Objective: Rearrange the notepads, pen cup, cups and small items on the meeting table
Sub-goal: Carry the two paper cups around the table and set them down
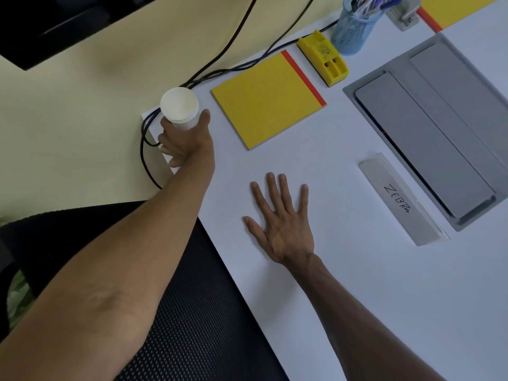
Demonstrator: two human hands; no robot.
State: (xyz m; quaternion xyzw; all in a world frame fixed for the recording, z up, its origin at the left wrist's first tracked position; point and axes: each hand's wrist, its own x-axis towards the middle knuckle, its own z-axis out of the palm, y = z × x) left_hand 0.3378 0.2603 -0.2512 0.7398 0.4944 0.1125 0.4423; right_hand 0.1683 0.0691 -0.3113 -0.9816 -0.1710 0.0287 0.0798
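My left hand [183, 143] is wrapped around a stack of white paper cups [180, 105] at the table's far left corner. Flat on the white table [343, 284], fingers spread, lies my right hand [280, 218], holding nothing. A yellow notepad with a red spine [265, 99] sits just right of the cups. Behind it lie a yellow stapler-like item [324, 57] and a blue mesh pen cup [353, 27] full of pens. A second yellow notepad [456, 9] is at the top right, partly cut off.
A clear name plate marked "ZEBRA" [400, 199] lies right of my right hand. A grey cable hatch [439, 127] is set into the table. Black cables [220, 70] run off the far corner. A black mesh chair [192, 312] is under my left arm.
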